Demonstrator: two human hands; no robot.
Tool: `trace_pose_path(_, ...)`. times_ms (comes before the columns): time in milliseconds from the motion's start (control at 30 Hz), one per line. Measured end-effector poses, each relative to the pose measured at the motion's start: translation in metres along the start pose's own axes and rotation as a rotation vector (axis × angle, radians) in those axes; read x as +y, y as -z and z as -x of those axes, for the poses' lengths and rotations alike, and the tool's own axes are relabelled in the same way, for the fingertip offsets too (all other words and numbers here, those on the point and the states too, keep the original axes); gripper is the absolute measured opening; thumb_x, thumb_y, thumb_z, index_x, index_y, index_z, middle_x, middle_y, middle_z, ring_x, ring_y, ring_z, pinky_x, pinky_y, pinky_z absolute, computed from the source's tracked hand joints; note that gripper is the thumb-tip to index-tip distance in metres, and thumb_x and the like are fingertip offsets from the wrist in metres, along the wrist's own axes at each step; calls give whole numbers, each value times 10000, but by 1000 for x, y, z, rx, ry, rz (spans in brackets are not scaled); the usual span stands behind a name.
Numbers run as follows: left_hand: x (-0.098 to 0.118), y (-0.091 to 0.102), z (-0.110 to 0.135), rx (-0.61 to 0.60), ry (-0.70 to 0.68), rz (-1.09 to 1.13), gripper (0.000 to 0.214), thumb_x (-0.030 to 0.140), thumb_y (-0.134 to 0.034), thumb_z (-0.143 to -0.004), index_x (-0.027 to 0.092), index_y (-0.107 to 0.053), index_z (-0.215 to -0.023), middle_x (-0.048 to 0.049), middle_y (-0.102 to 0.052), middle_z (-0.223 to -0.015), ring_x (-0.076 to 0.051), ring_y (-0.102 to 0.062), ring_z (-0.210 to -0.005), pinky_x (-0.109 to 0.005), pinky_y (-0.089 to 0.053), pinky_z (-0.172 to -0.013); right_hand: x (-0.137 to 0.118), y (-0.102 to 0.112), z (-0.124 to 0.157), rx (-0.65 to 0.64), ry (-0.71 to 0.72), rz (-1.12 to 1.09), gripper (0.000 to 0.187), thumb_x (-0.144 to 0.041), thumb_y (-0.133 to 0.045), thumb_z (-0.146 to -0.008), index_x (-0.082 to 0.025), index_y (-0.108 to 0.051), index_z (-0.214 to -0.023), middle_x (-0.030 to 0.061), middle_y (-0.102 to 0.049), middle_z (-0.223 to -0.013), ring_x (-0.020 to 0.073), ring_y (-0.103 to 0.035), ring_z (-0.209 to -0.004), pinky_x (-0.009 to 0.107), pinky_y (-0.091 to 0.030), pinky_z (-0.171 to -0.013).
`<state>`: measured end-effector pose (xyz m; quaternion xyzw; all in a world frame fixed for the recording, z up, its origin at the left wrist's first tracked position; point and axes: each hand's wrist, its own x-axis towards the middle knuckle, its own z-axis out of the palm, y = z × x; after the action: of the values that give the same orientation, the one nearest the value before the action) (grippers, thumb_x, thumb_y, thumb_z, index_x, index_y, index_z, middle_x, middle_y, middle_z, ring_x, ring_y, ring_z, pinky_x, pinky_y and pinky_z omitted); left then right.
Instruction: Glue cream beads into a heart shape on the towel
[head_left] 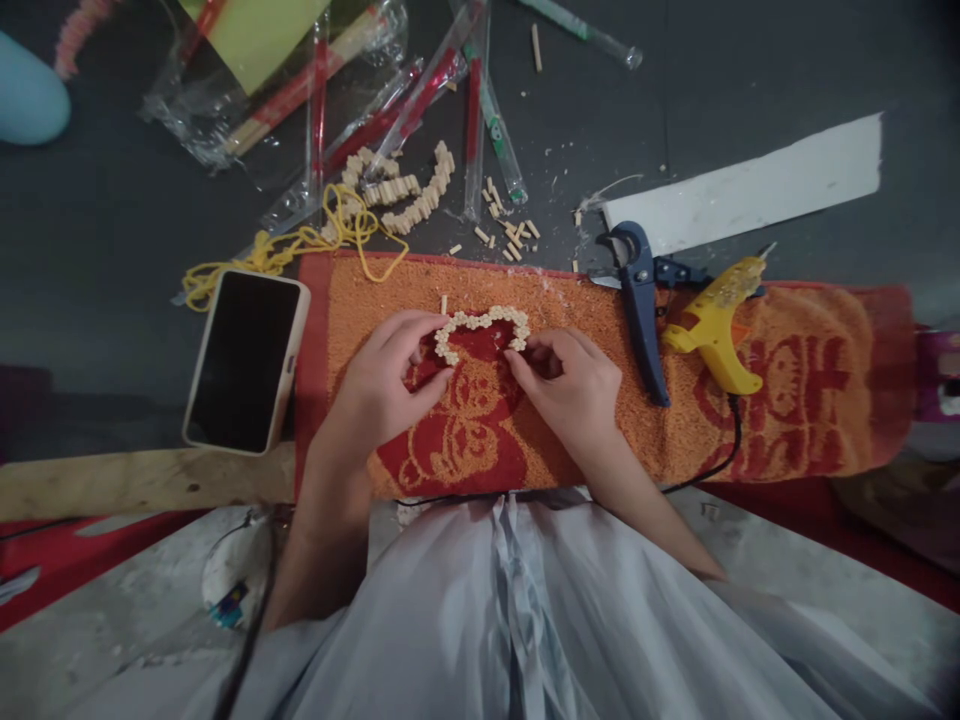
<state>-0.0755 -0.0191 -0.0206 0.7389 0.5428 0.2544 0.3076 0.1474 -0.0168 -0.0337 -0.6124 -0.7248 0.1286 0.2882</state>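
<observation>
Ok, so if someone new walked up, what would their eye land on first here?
Probably the orange towel, bright against the dark table, with the yellow glue gun on its right part beside the blue cutter. Next might come the curved wooden piece near the towel's middle, between the left grip and right grip. The dark-screened phone sits at the towel's left end.

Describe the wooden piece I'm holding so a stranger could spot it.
Find the orange and red towel at the dark table's near edge. Over its left half, the left hand and right hand hold a wavy chain of short pale sticks. Similar chains lie beyond the towel, but only this one sits between the hands.
</observation>
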Motion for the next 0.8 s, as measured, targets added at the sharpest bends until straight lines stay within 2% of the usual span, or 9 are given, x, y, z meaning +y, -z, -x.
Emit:
trace_pose_path(233, 0, 0, 0, -7, 18, -14, 427, 243, -606, -874, 181, -551, -1293, -93, -603, -1212, -202, -615, -1019, -328, -547, -871, 1, -1, 1, 10, -1, -32, 171, -339, -690, -842, -206, -622, -758, 0, -654, -657, 143, -564, -585, 265, -425, -572)
trace_pose_path(400, 0, 0, 1, 4, -4, -9, 434, 206, -616, -867, 182, -551, -1295, -90, -605, -1214, -165, -621, -904, -308, -551, -832, 1, -1, 1, 15, 3, -27, 169, -338, -684, -843, -209, -624, -753, -2, -656, -651, 141, -562, -575, 264, -422, -563)
trace_pose_path(800, 4, 0, 1, 17, 14, -9, 410, 212, -596, -875, 200, -562, -1283, -97, -609, -1242, -191, -624, -990, -345, -552, -899, 1, 0, 0, -7, -17, -38, 178, -337, -674, -847, -214, -610, -735, 0, -650, -650, 142, -564, -583, 268, -431, -573)
